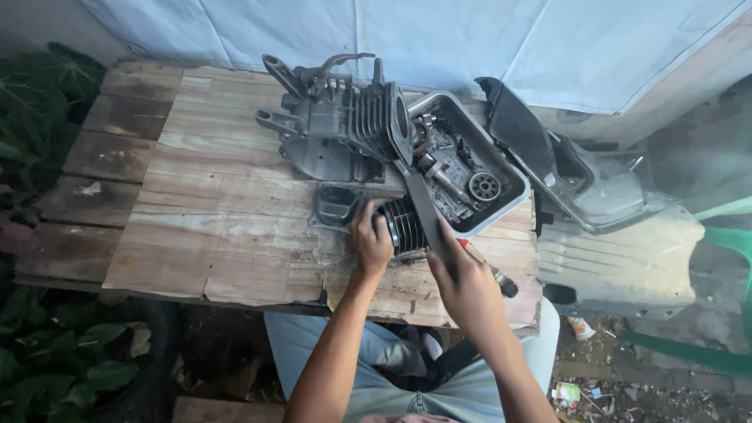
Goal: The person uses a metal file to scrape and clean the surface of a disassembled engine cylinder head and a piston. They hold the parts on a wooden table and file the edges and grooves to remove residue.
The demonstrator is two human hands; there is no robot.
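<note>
While the left hand (pixel 370 244) closes around one finned cylinder (pixel 403 225) lying near the tabletop's (pixel 204 227) front edge, the right hand (pixel 467 283) grips one flat grey blade (pixel 424 205) laid across the cylinder's top. One engine crankcase (pixel 337 129) stands behind them, one metal tray (pixel 501 205) of small parts sits just right, and one brush (pixel 495 276) lies beside the right hand. Bare planks stretch wide to the left; the right edge is crowded.

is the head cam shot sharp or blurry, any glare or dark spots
Head view: soft, even daylight, no glare; the engine block, tray and both hands stay fairly sharp; the plants at left and the ground under the table fall dark; edges bend slightly.
</note>
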